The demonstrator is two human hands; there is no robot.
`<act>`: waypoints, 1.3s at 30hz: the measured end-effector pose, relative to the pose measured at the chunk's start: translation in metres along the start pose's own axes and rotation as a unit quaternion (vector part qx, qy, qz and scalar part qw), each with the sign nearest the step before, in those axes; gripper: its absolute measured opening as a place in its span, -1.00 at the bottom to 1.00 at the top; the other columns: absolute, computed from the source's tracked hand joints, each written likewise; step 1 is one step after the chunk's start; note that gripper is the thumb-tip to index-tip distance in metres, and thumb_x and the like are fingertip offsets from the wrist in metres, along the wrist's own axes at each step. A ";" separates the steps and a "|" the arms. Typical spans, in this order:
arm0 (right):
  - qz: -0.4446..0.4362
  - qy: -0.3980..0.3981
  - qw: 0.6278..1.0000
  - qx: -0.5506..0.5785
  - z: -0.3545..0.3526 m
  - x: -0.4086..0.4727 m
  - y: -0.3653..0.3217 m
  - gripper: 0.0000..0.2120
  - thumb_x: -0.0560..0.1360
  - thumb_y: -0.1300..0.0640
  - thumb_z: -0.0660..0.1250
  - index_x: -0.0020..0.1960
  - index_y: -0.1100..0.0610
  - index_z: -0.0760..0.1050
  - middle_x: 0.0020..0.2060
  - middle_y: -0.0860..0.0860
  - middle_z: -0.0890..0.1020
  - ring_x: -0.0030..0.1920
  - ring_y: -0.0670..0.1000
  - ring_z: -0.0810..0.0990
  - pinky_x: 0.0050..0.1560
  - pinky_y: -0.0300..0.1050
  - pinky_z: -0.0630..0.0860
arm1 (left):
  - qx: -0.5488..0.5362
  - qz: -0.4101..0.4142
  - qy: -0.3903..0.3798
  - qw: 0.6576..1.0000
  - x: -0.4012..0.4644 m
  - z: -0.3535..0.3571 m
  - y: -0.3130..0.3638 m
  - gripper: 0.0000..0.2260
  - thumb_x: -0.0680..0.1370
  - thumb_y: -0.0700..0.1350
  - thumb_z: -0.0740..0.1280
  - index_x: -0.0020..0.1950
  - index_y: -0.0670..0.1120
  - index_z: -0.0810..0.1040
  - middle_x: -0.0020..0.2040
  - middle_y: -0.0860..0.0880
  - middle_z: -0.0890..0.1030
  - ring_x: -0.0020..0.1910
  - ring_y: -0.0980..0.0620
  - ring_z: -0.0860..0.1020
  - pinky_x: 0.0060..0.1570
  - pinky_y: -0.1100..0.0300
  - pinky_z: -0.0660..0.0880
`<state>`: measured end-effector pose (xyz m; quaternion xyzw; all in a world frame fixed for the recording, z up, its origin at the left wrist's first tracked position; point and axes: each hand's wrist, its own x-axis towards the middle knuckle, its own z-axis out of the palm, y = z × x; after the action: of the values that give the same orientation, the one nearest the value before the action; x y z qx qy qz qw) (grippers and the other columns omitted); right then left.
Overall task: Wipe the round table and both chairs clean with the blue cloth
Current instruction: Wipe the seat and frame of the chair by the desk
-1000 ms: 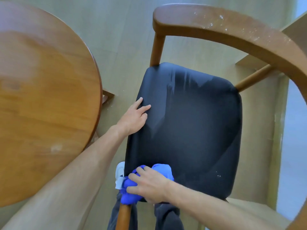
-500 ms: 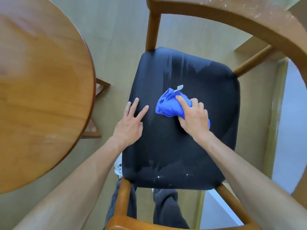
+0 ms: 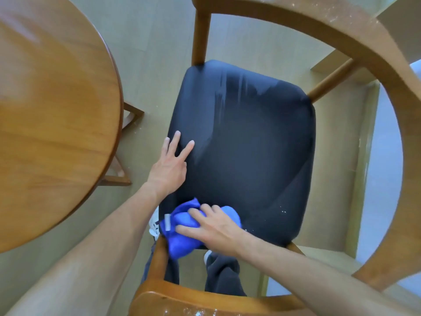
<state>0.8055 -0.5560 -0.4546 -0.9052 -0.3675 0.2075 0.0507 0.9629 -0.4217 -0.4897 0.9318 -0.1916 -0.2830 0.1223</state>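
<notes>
Blue cloth (image 3: 182, 233) gripped by right hand (image 3: 214, 229) at black seat's (image 3: 250, 144) near corner; left hand (image 3: 169, 166) spread flat, round table (image 3: 57, 110) beside.

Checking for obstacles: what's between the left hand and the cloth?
Only bare black seat in the head view; left hand rests flat, cloth under right hand.

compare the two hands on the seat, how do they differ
The left hand lies flat with fingers spread on the seat's left edge, holding nothing; the right hand presses the blue cloth at the near left corner. Both rest on the seat.
</notes>
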 end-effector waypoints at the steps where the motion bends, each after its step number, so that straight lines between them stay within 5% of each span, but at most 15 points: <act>1: -0.011 -0.005 1.000 -0.016 0.000 0.009 -0.008 -0.52 0.32 0.26 0.25 0.15 -0.14 0.45 -0.06 0.03 0.53 -0.22 0.09 0.44 -0.33 -0.10 0.40 | 0.000 0.001 0.001 1.000 0.000 0.001 0.000 -0.45 0.62 -0.15 0.11 0.55 0.15 -0.01 0.56 0.05 -0.21 0.54 -0.07 -0.18 0.14 -0.02 0.47; 3: -0.068 -0.034 0.996 -0.057 0.005 0.011 -0.017 -0.57 0.34 0.25 0.21 0.10 -0.16 0.47 -0.01 -0.02 0.55 -0.17 0.06 0.46 -0.30 -0.12 0.39 | 0.006 0.004 -0.004 1.000 0.002 0.002 -0.002 -0.46 0.62 -0.12 0.10 0.54 0.17 -0.02 0.56 0.07 -0.22 0.54 -0.05 -0.18 0.14 -0.02 0.47; 7: -0.254 -0.182 0.941 -0.127 0.011 -0.040 0.013 -0.59 0.30 0.01 0.47 0.09 -0.23 0.45 0.09 -0.09 0.46 0.07 0.07 0.45 -0.08 -0.07 0.45 | 0.018 -0.001 -0.018 1.000 0.002 -0.001 -0.002 -0.47 0.64 -0.09 0.09 0.54 0.19 -0.04 0.55 0.09 -0.24 0.54 -0.05 -0.20 0.10 -0.01 0.49; 9: -0.271 -0.206 0.928 -0.148 0.009 -0.078 0.043 -0.60 0.30 -0.01 0.48 0.08 -0.24 0.47 0.07 -0.10 0.47 0.09 0.07 0.45 -0.02 -0.05 0.45 | 0.018 -0.005 -0.014 1.000 0.003 -0.002 0.001 -0.47 0.63 -0.10 0.11 0.54 0.17 -0.01 0.55 0.07 -0.23 0.54 -0.07 -0.19 0.12 -0.02 0.48; 13: -0.026 -0.137 0.986 -0.094 -0.009 -0.136 0.140 -0.51 0.22 0.22 0.47 0.05 -0.16 0.50 -0.01 0.00 0.56 -0.09 0.12 0.55 -0.19 -0.04 0.51 | 0.045 -0.014 0.000 0.999 0.005 -0.002 0.014 -0.46 0.58 -0.15 0.17 0.52 0.04 0.08 0.56 -0.10 -0.17 0.53 -0.16 -0.15 0.38 -0.11 0.26; 15: 0.149 -0.118 0.980 -0.056 -0.018 -0.151 0.181 -0.46 0.30 0.33 0.34 0.19 -0.10 0.46 0.14 0.08 0.50 0.03 0.18 0.50 -0.12 0.03 0.50 | 0.066 -0.011 0.018 0.998 0.008 0.000 0.023 -0.46 0.53 -0.17 0.22 0.49 -0.06 0.13 0.56 -0.16 -0.13 0.53 -0.20 -0.14 0.43 -0.15 0.15; 18: 0.363 -0.083 0.927 0.051 -0.006 -0.153 0.181 -0.49 0.40 0.30 0.25 0.31 0.00 0.35 0.24 0.06 0.36 0.15 0.14 0.36 -0.03 0.00 0.43 | 0.098 0.020 0.030 0.995 0.011 0.001 0.034 -0.41 0.47 -0.16 0.26 0.48 -0.09 0.15 0.56 -0.19 -0.10 0.52 -0.24 -0.11 0.39 -0.20 0.17; 21: 0.557 0.007 0.810 0.183 0.009 -0.137 0.129 -0.57 0.41 0.26 0.27 0.27 0.14 0.33 0.14 0.14 0.36 0.08 0.18 0.37 -0.05 0.00 0.43 | 0.109 0.034 0.000 0.993 0.013 -0.001 0.037 -0.32 0.46 -0.09 0.25 0.54 0.03 0.05 0.56 -0.14 -0.16 0.52 -0.24 -0.16 0.39 -0.23 0.16; 22: 0.569 0.002 0.801 0.187 0.012 -0.131 0.111 -0.57 0.42 0.24 0.28 0.27 0.12 0.32 0.12 0.14 0.35 0.06 0.18 0.37 -0.04 0.01 0.44 | 0.112 0.033 -0.009 0.993 0.013 -0.002 0.037 -0.32 0.47 -0.08 0.24 0.54 0.05 0.04 0.56 -0.13 -0.17 0.52 -0.23 -0.18 0.39 -0.22 0.15; 24: 0.507 -0.040 0.838 0.196 0.015 -0.119 0.071 -0.55 0.41 0.21 0.25 0.27 0.02 0.28 0.12 0.10 0.29 0.07 0.18 0.36 -0.03 0.03 0.45 | 0.113 0.032 -0.017 0.993 0.014 -0.004 0.037 -0.33 0.48 -0.07 0.24 0.55 0.07 0.04 0.56 -0.13 -0.18 0.52 -0.22 -0.19 0.39 -0.21 0.16; 28: 0.204 -0.155 0.937 0.236 0.019 -0.096 0.008 -0.52 0.39 0.29 0.31 0.20 -0.02 0.22 0.15 0.14 0.31 0.05 0.19 0.34 -0.20 0.04 0.31 | 0.105 0.045 -0.035 0.993 0.016 -0.008 0.030 -0.34 0.52 -0.05 0.24 0.55 0.10 0.02 0.56 -0.10 -0.19 0.52 -0.18 -0.21 0.41 -0.18 0.17; 30: 0.118 -0.151 0.963 0.190 0.014 -0.095 0.021 -0.51 0.38 0.31 0.31 0.21 -0.01 0.25 0.13 0.16 0.36 0.01 0.20 0.37 -0.25 0.03 0.30 | 0.101 0.048 -0.044 0.993 0.017 -0.010 0.029 -0.35 0.53 -0.04 0.24 0.56 0.11 0.01 0.56 -0.09 -0.20 0.52 -0.16 -0.22 0.42 -0.17 0.17; 33: 0.253 -0.041 0.959 0.118 -0.002 -0.076 0.082 -0.49 0.39 0.29 0.26 0.27 -0.06 0.32 0.19 0.15 0.37 0.04 0.20 0.40 -0.18 0.02 0.38 | 0.083 0.045 -0.035 0.995 0.017 -0.010 0.029 -0.35 0.52 -0.06 0.25 0.55 0.11 0.04 0.56 -0.08 -0.18 0.52 -0.14 -0.21 0.42 -0.15 0.19; 36: 0.469 0.070 0.864 0.168 -0.021 -0.038 0.125 -0.47 0.41 0.28 0.24 0.34 -0.04 0.32 0.23 0.09 0.32 0.04 0.15 0.35 -0.18 -0.01 0.42 | 0.054 0.048 -0.021 0.997 0.016 -0.009 0.026 -0.35 0.51 -0.08 0.26 0.55 0.13 0.08 0.57 -0.04 -0.15 0.52 -0.10 -0.20 0.37 -0.15 0.29; 39: 0.430 0.064 0.890 0.138 -0.014 -0.025 0.083 -0.47 0.30 0.25 0.38 0.24 0.00 0.45 0.18 0.13 0.44 -0.10 0.15 0.42 -0.33 -0.07 0.40 | 0.048 0.049 -0.020 0.997 0.014 -0.009 0.025 -0.35 0.49 -0.10 0.27 0.54 0.13 0.10 0.57 -0.03 -0.13 0.52 -0.08 -0.19 0.32 -0.16 0.36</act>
<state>0.8488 -0.6330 -0.4533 -0.9700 0.0936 0.1990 0.1041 0.9714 -0.4484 -0.4807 0.9201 -0.2532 -0.2861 0.0868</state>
